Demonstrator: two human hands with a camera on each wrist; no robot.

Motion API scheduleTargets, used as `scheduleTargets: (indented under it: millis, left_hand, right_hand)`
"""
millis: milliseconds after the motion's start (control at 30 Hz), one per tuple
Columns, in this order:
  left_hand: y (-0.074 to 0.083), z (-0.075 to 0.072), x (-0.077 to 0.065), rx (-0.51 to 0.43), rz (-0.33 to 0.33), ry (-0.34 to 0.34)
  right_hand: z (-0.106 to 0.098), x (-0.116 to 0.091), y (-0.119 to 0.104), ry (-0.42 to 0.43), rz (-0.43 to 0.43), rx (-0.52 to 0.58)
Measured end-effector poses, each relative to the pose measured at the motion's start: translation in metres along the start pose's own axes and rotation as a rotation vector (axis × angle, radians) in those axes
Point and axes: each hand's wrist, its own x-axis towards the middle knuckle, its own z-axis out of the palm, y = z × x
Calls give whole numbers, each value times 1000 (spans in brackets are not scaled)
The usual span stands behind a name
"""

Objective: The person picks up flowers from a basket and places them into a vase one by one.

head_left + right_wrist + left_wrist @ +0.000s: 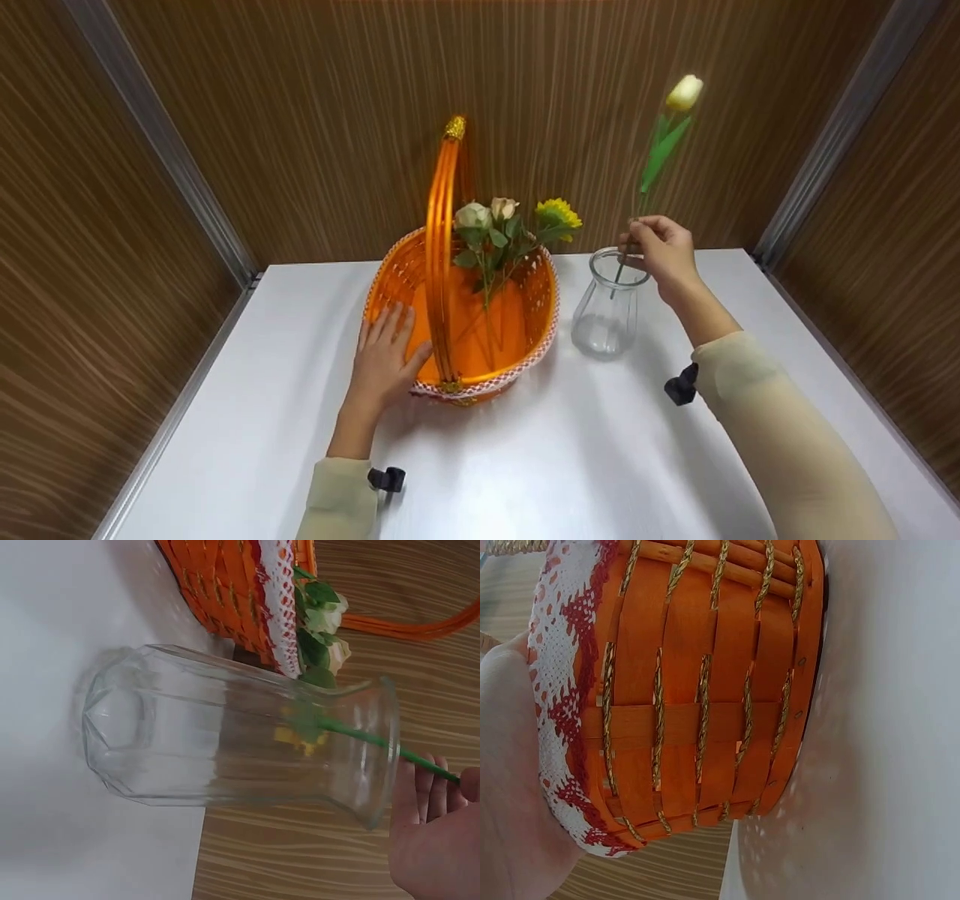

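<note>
My right hand (664,251) pinches the stem of a white tulip (685,93) between thumb and fingers. The tulip stands nearly upright, tilted right, and its green stem (356,733) passes through the mouth of a clear glass vase (604,319). In the right wrist view the stem's lower end hangs in the vase's upper part, well above its bottom. My left hand (385,360) rests over the left side of an orange woven basket (396,271), with its fingers extended and spread. In the left wrist view the palm lies against the basket's lace-trimmed rim (562,690).
Inside the basket lean two pale roses (474,216) and a yellow sunflower (558,216). A tall orange handle (439,247) arches over it. Basket and vase stand side by side on a white table (480,465), with wood-grain panels (322,112) behind and at both sides.
</note>
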Motion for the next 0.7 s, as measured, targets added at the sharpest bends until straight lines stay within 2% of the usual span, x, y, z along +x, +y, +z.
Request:
scheduleTargets:
  millis: [100, 300, 533, 700]
  left_hand:
    - [0, -1, 2, 2, 5, 4]
    - [-1, -1, 1, 9, -9, -16]
    - [-1, 2, 2, -4, -12, -11]
    - [0, 0, 4, -4, 1, 2]
  right_hand:
    - [5, -6, -4, -10, 8, -32]
    - [13, -14, -9, 3, 5, -189]
    - [7, 6, 12, 19, -33, -342]
    - [7, 7, 9, 5, -62, -430]
